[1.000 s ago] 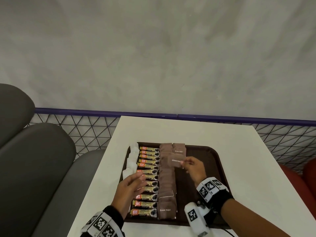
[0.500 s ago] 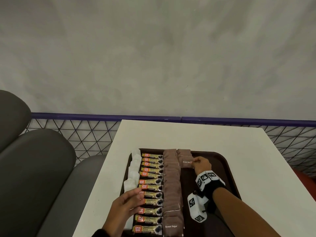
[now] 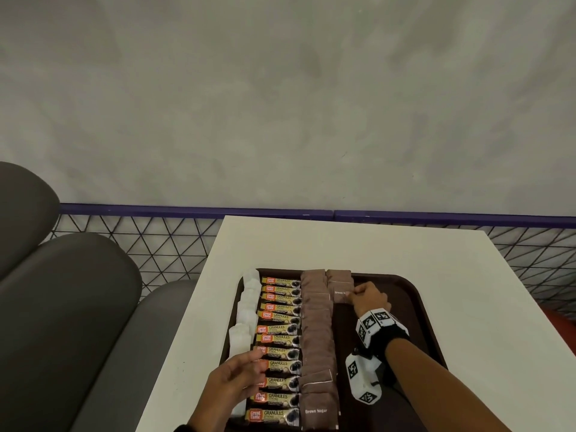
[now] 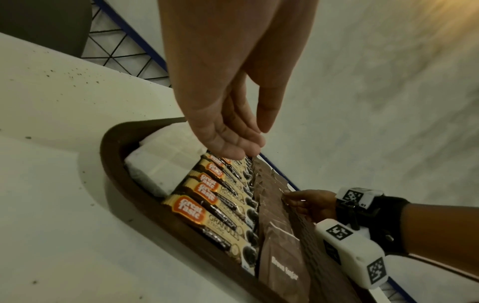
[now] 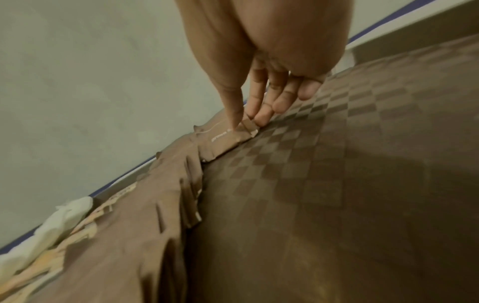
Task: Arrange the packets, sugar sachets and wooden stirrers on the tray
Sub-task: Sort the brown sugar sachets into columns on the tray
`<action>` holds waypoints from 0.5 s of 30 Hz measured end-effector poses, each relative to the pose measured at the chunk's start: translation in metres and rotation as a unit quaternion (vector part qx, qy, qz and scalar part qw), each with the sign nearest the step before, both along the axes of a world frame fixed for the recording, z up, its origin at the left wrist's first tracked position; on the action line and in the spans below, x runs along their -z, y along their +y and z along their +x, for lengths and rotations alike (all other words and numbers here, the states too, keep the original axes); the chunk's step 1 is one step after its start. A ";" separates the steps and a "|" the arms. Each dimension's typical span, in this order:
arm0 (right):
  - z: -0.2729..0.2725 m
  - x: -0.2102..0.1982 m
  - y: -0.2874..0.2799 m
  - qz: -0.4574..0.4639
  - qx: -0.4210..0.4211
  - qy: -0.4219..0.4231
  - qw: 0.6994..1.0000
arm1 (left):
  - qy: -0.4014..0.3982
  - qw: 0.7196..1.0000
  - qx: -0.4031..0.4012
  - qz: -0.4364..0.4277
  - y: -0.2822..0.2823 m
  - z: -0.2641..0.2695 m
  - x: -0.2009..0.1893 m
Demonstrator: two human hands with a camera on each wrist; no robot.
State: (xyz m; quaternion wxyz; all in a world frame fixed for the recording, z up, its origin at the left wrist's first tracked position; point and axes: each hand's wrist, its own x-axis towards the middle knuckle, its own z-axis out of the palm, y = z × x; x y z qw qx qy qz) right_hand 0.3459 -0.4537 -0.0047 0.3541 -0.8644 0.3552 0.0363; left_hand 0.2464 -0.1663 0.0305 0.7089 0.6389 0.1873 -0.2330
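A dark brown tray (image 3: 420, 307) lies on the white table. It holds a column of white sachets (image 3: 246, 307), a column of coffee packets (image 3: 280, 338) and a column of brown sugar sachets (image 3: 316, 338). A second brown column starts at the tray's far end. There my right hand (image 3: 369, 299) pinches the right edge of a brown sugar sachet (image 3: 339, 294) lying flat; the thumb (image 5: 234, 114) presses on top of this sachet (image 5: 228, 137). My left hand (image 3: 237, 381) rests with relaxed fingers (image 4: 243, 143) on the near coffee packets (image 4: 207, 207). No wooden stirrers are in view.
The tray's right half (image 5: 337, 164) is bare checkered surface. The white table (image 3: 374, 244) extends beyond and right of the tray. Grey seat backs (image 3: 62, 307) stand at the left, with a wire-mesh rail (image 3: 156, 238) behind the table.
My right hand carried the brown sugar sachet from above the tray's middle to the far end and set it down below the sachet there. The left hand stayed on the coffee packets.
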 end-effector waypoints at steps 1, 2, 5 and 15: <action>-0.002 -0.002 -0.001 0.001 -0.001 -0.005 1.000 | 0.000 1.000 0.004 0.005 0.000 -0.002 0.000; -0.005 -0.003 -0.003 0.004 -0.001 -0.014 1.000 | 0.002 1.000 0.010 0.009 -0.001 -0.005 -0.001; -0.023 -0.010 -0.004 0.023 -0.003 -0.050 0.998 | 0.022 0.999 0.040 0.005 -0.003 -0.018 -0.001; -0.170 -0.032 -0.007 0.080 -0.178 -0.139 0.971 | 0.037 0.956 0.278 0.086 -0.013 -0.093 0.008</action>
